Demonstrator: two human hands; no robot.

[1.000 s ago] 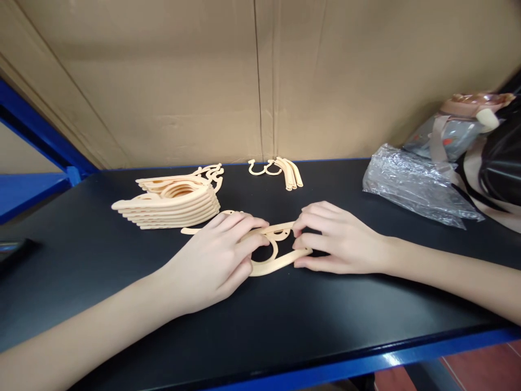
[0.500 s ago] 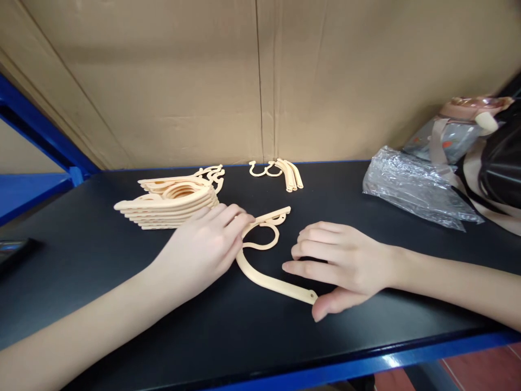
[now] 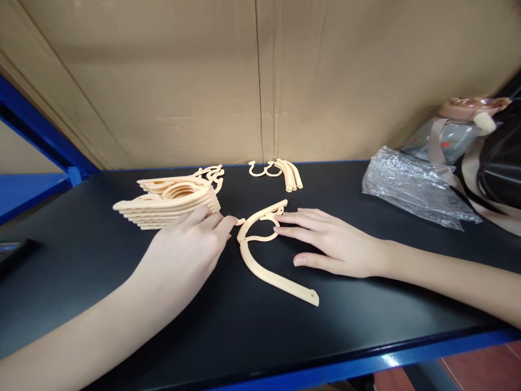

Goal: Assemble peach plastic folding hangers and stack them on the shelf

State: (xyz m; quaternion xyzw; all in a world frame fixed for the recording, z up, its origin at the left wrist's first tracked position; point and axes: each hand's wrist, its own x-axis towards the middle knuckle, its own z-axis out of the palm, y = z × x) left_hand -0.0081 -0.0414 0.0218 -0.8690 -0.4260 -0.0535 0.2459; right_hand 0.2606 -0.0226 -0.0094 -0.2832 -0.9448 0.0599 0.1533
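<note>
An unfolded cream plastic hanger (image 3: pixel 277 279) lies in the middle of the black table, its two curved arms meeting at the left and a round loop between them. My left hand (image 3: pixel 193 239) is closed just left of that joint, fingertips pinched on a small cream piece (image 3: pixel 241 221), probably the hook, mostly hidden by the fingers. My right hand (image 3: pixel 334 241) has its fingers spread, palm down, with the fingertips at the right side of the loop. It grips nothing.
Stacked cream hangers (image 3: pixel 166 209) stand behind my left hand. Loose hooks (image 3: pixel 258 172) and curved arms (image 3: pixel 290 176) lie at the back. Crumpled clear plastic (image 3: pixel 407 184), a bottle (image 3: pixel 459 130) and a black bag (image 3: pixel 502 163) are at the right, a dark device (image 3: pixel 14 252) far left.
My left hand has moved left and down, off the hanger joint. My right hand has left the lower arm's end and moved up to the loop, its fingers stretched out.
</note>
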